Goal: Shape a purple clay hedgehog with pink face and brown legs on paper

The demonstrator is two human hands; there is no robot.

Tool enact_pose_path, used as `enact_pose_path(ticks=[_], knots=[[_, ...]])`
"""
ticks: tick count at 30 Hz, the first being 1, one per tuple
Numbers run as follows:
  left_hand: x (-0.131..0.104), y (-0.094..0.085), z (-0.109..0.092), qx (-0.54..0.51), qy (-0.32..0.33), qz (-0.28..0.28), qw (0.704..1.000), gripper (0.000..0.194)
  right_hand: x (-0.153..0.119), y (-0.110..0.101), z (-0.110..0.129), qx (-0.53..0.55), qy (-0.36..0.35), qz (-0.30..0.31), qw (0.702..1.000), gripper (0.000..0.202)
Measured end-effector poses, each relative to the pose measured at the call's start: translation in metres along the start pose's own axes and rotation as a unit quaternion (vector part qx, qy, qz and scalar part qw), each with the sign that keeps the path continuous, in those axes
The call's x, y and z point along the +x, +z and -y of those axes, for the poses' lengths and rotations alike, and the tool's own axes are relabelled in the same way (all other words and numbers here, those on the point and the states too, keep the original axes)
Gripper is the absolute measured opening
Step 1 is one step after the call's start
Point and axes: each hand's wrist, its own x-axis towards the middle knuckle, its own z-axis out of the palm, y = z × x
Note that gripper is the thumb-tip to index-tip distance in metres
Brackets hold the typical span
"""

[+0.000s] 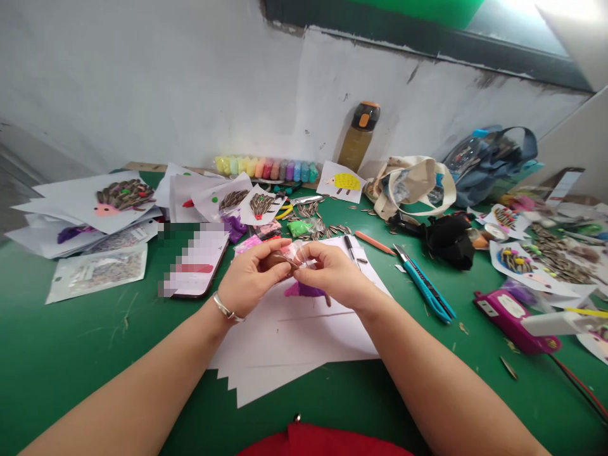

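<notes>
Between both hands is a small clear plastic packet of brown modelling clay (pixel 279 258). My left hand (pixel 254 278), with a silver bracelet at its wrist, pinches the brown side. Thumb and fingers of my right hand (pixel 330 273) are pressed together on the crinkled clear plastic. Below them, a pink and purple clay figure (pixel 311 290) with a brown leg lies on a stack of white paper (pixel 285 342). My hands partly cover it.
A phone (pixel 202 263) lies left of the paper. To the right are a black pen (pixel 352 250), an orange pencil (pixel 375 242) and a blue utility knife (pixel 424 285). Behind lie sunflower seeds (pixel 332 231), a green clay packet (pixel 300 227), hedgehog pictures (pixel 261 204) and a bottle (pixel 358 136).
</notes>
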Motion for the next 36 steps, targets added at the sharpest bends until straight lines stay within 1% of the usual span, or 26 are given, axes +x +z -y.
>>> enact_pose_path(ticks=[4,6,8,10,13,15,19,21,24,26,28,30,31,36], knots=[[0.001,-0.002,0.002,-0.006,0.005,0.024,1.0,0.061,-0.001,0.003,0.003,0.075,-0.015,-0.003,0.997,0.014],[0.001,-0.003,0.003,0.009,0.006,0.021,1.0,0.06,0.0,0.003,0.001,0.092,-0.032,0.007,0.995,0.017],[0.001,-0.003,0.005,0.034,0.008,0.01,0.999,0.057,0.001,0.002,-0.002,0.083,-0.051,0.022,0.995,0.017],[0.0,-0.003,0.005,0.061,0.006,0.0,0.998,0.056,0.001,0.001,-0.003,0.055,-0.061,0.024,0.996,0.014],[-0.001,-0.001,0.003,0.08,-0.003,-0.002,0.997,0.053,0.001,0.001,-0.001,0.011,-0.059,0.003,0.998,0.011],[-0.002,0.001,0.001,0.069,-0.009,0.002,0.998,0.05,0.0,0.002,0.002,-0.016,-0.062,-0.007,0.998,0.009],[-0.002,0.002,-0.003,0.029,-0.02,0.012,0.999,0.039,-0.002,0.003,0.005,-0.056,-0.067,0.015,0.996,0.008],[-0.002,0.003,-0.004,0.021,-0.02,0.016,0.999,0.035,-0.002,0.002,0.005,-0.096,-0.096,0.013,0.991,0.009],[-0.002,0.002,-0.005,0.014,-0.013,0.018,1.0,0.031,-0.001,-0.001,0.003,-0.177,-0.167,-0.006,0.97,0.009],[-0.001,0.002,-0.005,0.011,-0.011,0.012,1.0,0.03,0.0,-0.003,0.001,-0.217,-0.185,-0.014,0.959,0.009],[-0.001,0.002,-0.005,0.007,-0.013,0.002,1.0,0.03,0.0,-0.005,-0.001,-0.223,-0.17,-0.024,0.96,0.005],[0.0,0.002,-0.004,0.007,-0.022,-0.002,1.0,0.03,0.0,-0.008,-0.003,-0.201,-0.142,-0.028,0.969,0.001],[0.0,0.002,-0.004,0.009,-0.027,-0.001,1.0,0.031,0.0,-0.009,-0.003,-0.183,-0.127,-0.025,0.975,0.003],[0.001,0.002,-0.002,0.028,-0.034,0.015,0.999,0.031,0.0,-0.017,-0.005,-0.07,-0.055,0.038,0.995,0.008]])
